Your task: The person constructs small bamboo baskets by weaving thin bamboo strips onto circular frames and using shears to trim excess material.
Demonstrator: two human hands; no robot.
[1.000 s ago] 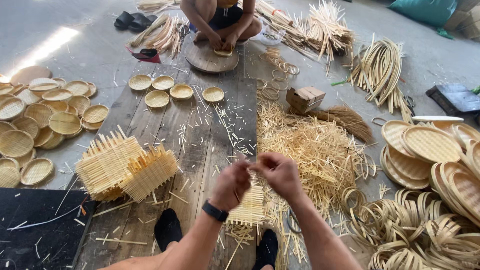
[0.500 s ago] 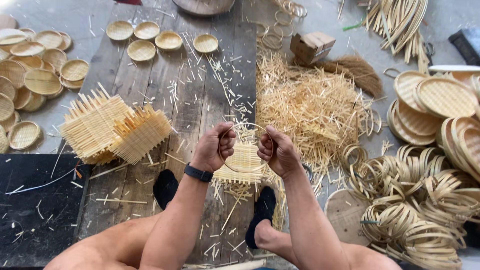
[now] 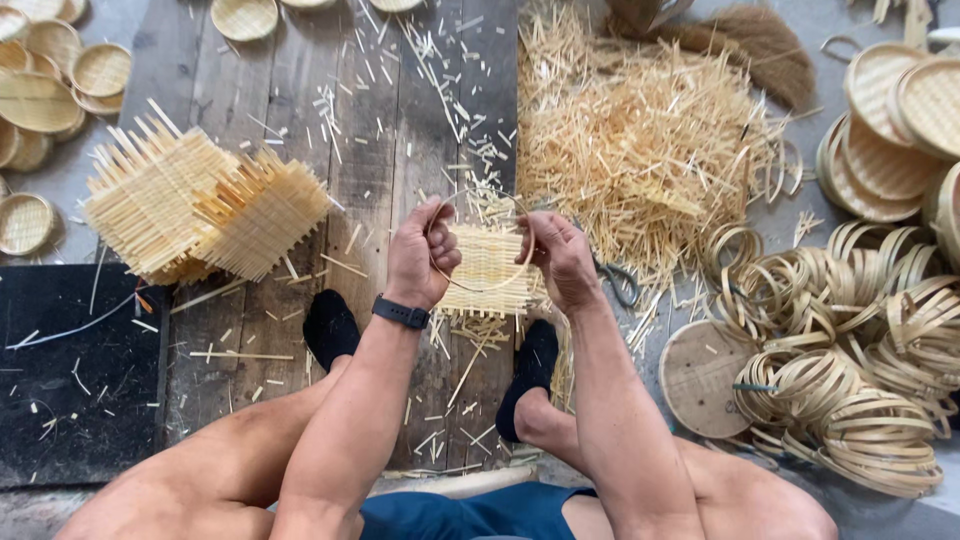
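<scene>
As both grip | left hand (image 3: 422, 252) | right hand (image 3: 560, 258) | woven mat (image 3: 487, 270) between, seemingly ringed

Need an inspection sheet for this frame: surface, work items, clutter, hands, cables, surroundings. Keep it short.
Surface: weathered wooden planks on a grey floor, with a black mat at the near left.
Work items: thin bamboo hoop held over a square woven mat.
Clutter: cut slivers scattered across the planks; large pile of bamboo offcuts; scissors at its edge.
Hands: left hand and right hand each grip one side of the hoop.
Cables: nothing seen.
Surroundings: stack of square woven mats on the left; round woven trays at far left; heap of bamboo hoops on the right; round wooden disc.
</scene>
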